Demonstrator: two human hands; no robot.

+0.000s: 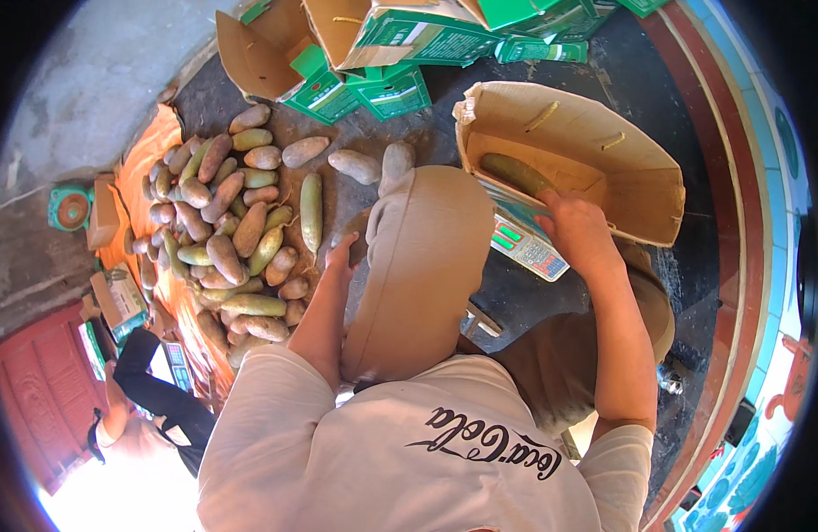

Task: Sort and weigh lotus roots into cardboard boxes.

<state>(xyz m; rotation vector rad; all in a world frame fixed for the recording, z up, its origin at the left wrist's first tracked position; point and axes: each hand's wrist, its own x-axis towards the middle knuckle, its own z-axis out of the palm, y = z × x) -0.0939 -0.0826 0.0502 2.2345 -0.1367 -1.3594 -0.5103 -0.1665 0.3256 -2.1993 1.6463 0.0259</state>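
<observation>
My left hand is closed around a dark brownish, elongated gourd, partly hidden behind my raised knee. On the right, my right hand reaches over the near edge of an open brown cardboard box. Its fingers curl at the near end of a dark green gourd lying inside; the fingertips are partly hidden. The box rests on a digital scale with a lit green display and a keypad. Left of my knee, a large pile of green and brown gourds covers the floor.
Several green and brown cartons stand at the far side. Two loose gourds lie beyond my knee. An orange sheet runs under the pile. At lower left, another person's dark sleeve shows. A red-brown floor border curves along the right.
</observation>
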